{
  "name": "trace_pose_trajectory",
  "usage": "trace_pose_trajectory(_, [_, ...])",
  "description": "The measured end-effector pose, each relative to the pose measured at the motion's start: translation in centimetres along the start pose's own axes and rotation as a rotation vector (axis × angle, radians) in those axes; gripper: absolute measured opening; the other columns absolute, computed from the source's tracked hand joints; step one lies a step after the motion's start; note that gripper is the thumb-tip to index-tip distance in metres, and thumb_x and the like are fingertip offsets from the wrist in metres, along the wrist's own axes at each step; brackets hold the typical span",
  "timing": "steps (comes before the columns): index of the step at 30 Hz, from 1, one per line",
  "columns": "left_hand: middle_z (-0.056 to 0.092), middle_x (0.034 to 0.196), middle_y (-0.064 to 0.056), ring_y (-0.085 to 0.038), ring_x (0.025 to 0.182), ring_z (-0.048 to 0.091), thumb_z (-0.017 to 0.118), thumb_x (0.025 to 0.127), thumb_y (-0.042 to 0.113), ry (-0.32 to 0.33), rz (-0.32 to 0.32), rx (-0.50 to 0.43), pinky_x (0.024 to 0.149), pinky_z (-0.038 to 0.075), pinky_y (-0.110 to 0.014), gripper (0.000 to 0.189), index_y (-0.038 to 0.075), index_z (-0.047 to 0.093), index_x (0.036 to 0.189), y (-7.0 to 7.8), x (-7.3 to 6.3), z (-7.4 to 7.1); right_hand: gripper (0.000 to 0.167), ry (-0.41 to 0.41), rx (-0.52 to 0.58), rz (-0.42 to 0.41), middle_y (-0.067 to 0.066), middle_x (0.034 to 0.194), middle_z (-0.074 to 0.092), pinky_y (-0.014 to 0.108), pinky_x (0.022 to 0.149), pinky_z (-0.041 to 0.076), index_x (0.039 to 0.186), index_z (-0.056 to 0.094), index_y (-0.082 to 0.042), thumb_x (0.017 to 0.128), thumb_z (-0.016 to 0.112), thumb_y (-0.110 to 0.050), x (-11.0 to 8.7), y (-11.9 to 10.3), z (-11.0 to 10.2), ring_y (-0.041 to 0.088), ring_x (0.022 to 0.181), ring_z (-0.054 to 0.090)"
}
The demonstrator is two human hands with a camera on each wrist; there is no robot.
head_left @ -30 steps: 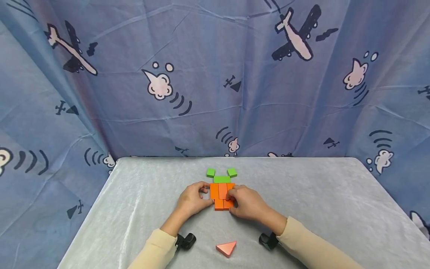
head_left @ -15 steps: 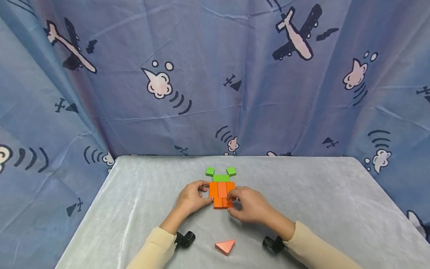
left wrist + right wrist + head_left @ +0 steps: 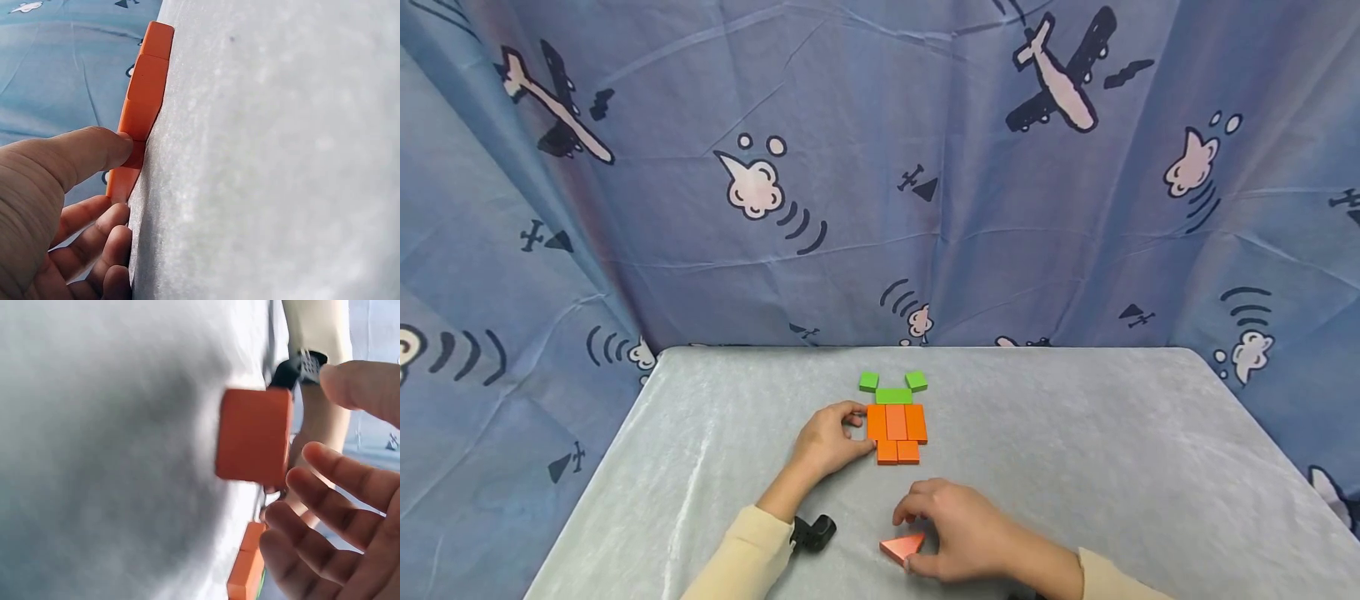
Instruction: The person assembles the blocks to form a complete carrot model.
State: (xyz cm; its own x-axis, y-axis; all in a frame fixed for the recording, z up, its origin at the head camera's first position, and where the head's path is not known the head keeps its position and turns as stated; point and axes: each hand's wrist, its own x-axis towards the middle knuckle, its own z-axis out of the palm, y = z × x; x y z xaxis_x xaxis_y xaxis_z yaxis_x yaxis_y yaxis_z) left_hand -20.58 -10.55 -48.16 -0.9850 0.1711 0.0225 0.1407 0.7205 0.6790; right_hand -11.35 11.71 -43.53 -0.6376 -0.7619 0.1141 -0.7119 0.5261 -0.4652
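My left hand (image 3: 829,440) stays at the left side of a flat group of blocks. Its thumb and index finger touch the edge of the left orange block (image 3: 876,422); in the left wrist view the thumb (image 3: 106,150) lies against the orange side. A salmon block (image 3: 896,422) lies beside it, then another orange block (image 3: 915,423), with two short orange blocks (image 3: 898,452) below. Nearer me, my right hand (image 3: 958,529) spreads over a reddish triangular block (image 3: 901,547), thumb at its corner, fingers apart beyond it. The right wrist view shows the triangle's rectangular side (image 3: 253,434).
A green rectangular block (image 3: 893,396) adjoins the top of the orange group, with two small green blocks (image 3: 868,381) at its upper corners. All lie on a pale cloth-covered table (image 3: 1075,433). A blue patterned curtain (image 3: 850,292) hangs behind and at both sides.
My right hand has left the right short orange block and come back toward me to the triangular block. My left hand has kept its place at the orange blocks.
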Motion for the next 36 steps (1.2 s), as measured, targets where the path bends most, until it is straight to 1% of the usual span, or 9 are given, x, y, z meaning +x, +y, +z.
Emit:
trace_pose_trajectory(2, [0.068,0.095,0.009,-0.005,0.074,0.055,0.081,0.074,0.033,0.001,0.000,-0.003,0.066,0.045,-0.026,0.047,0.019,0.066,0.117,0.0,0.0,0.0,0.027,0.003,-0.027,-0.017,-0.013,0.084,0.058,0.011,0.064,0.038,0.095,0.067,-0.021,0.072,0.078,-0.030,-0.3,-0.3,0.5,-0.001,0.073,0.048])
trace_pose_trajectory(5, [0.068,0.095,0.009,-0.005,0.075,0.055,0.081,0.073,0.032,0.001,0.003,-0.006,0.066,0.045,-0.026,0.047,0.019,0.067,0.116,-0.1,0.0,0.0,0.026,-0.016,-0.043,0.002,-0.015,0.085,0.057,0.011,0.063,0.039,0.095,0.067,-0.022,0.072,0.078,-0.030,-0.5,-0.4,0.9,-0.004,0.074,0.045])
trace_pose_trajectory(13, [0.067,0.095,0.008,-0.005,0.074,0.054,0.081,0.074,0.032,-0.006,0.007,-0.006,0.065,0.045,-0.025,0.047,0.019,0.066,0.117,-0.1,0.0,0.0,0.025,-0.039,-0.066,0.031,-0.015,0.087,0.060,0.016,0.067,0.044,0.095,0.068,-0.021,0.073,0.078,-0.029,-0.5,-0.7,1.0,-0.002,0.079,0.048])
trace_pose_trajectory(19, [0.067,0.095,0.009,-0.005,0.074,0.053,0.081,0.074,0.032,-0.012,0.000,-0.001,0.065,0.044,-0.025,0.047,0.019,0.066,0.117,-0.1,0.0,-0.1,0.020,-0.041,-0.083,0.026,-0.016,0.084,0.058,0.015,0.065,0.043,0.092,0.068,-0.021,0.074,0.077,-0.027,-0.3,-0.7,1.1,-0.003,0.076,0.046])
trace_pose_trajectory(23, [0.067,0.095,0.009,-0.005,0.074,0.053,0.081,0.074,0.032,-0.012,0.000,-0.001,0.065,0.044,-0.025,0.048,0.018,0.066,0.117,0.0,0.0,-0.2,0.018,-0.029,-0.082,0.036,-0.017,0.082,0.056,0.014,0.061,0.039,0.089,0.068,-0.023,0.074,0.076,-0.027,-0.1,-0.5,1.1,-0.003,0.073,0.043])
trace_pose_trajectory(29, [0.067,0.096,0.008,-0.005,0.075,0.054,0.081,0.074,0.032,-0.023,-0.005,-0.008,0.065,0.045,-0.026,0.048,0.018,0.066,0.117,0.1,0.0,-0.2,0.017,-0.011,-0.036,0.118,-0.017,0.081,0.055,0.015,0.060,0.039,0.089,0.069,-0.024,0.075,0.077,-0.028,1.0,0.4,0.5,-0.002,0.072,0.044])
trace_pose_trajectory(32, [0.067,0.096,0.008,-0.005,0.075,0.054,0.081,0.074,0.032,-0.025,-0.006,-0.008,0.065,0.044,-0.026,0.048,0.018,0.066,0.117,0.1,0.0,-0.2,0.018,0.016,-0.062,0.135,-0.015,0.081,0.057,0.016,0.060,0.039,0.089,0.069,-0.022,0.074,0.077,-0.028,1.6,0.8,0.1,-0.001,0.071,0.044])
trace_pose_trajectory(36, [0.068,0.095,0.008,-0.005,0.074,0.054,0.081,0.073,0.032,-0.019,-0.005,-0.009,0.065,0.044,-0.025,0.048,0.018,0.066,0.117,0.1,0.0,-0.2,0.019,0.071,-0.127,0.131,-0.011,0.081,0.060,0.017,0.059,0.040,0.089,0.070,-0.019,0.073,0.078,-0.026,2.6,1.4,0.0,0.000,0.071,0.045])
